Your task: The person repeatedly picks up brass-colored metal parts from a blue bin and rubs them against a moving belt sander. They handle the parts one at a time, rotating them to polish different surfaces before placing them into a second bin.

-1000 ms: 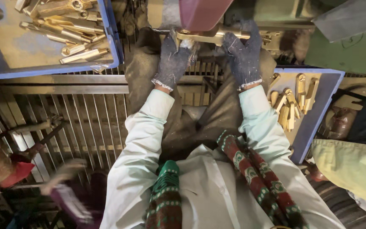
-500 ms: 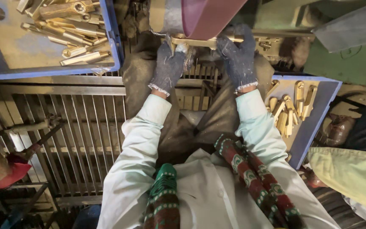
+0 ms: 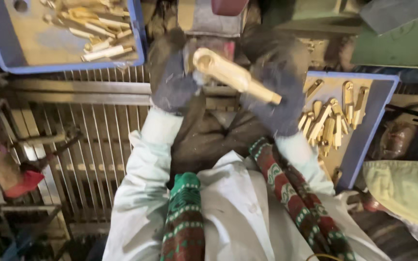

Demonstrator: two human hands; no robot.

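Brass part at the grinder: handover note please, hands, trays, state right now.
Left hand, gloved, grips the ringed end of the brass part.
Right hand, gloved, holds its narrow end; part is tilted, in front of the machine, not touching it.
Left tray, blue-rimmed: a pile of similar brass pieces.
Right tray: more pieces, loosely laid.
Which tray is finished stock cannot be told. One part in hand.

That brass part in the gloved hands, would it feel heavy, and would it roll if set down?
The brass part looks like solid metal, so probably stiff and heavy for its size. Its rounded, tapering shaft suggests it could roll, though the wider ringed end might stop it. It looks smooth, so perhaps slippery; the left hand and right hand wear gloves.
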